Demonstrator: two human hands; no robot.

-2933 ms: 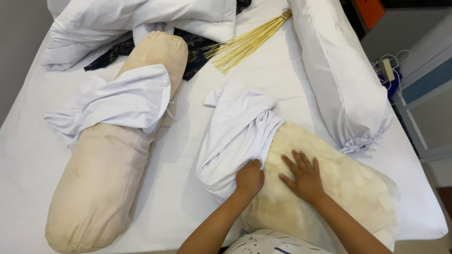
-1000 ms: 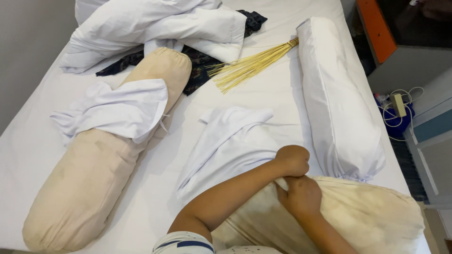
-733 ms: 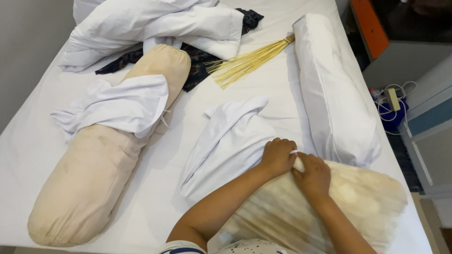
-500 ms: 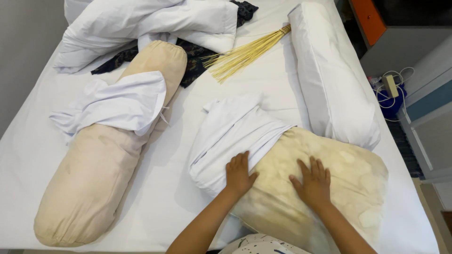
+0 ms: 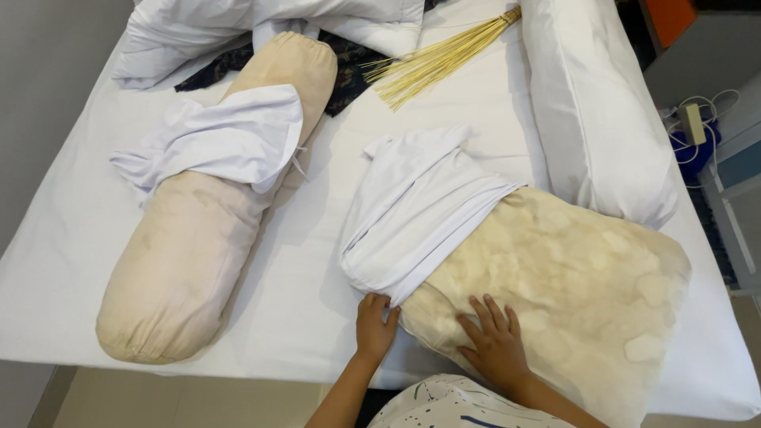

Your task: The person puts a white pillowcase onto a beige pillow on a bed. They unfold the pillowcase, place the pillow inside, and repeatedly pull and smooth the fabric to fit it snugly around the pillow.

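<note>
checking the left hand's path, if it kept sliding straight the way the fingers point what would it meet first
The left hand points up the bed, so it would likely meet the white pillowcase bunched on the stained pillow; its fingertips already touch the hem.

The pillow is matt, blotchy yellowed cloth — its pillowcase smooth white cotton, creased; the broom is dry straw.

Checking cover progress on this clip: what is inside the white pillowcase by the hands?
The white pillowcase covers the far end of the stained yellowish pillow; the rest sticks out bare. The left hand grips the case's edge, the right hand presses the pillow. How far in it reaches is hidden.
</note>
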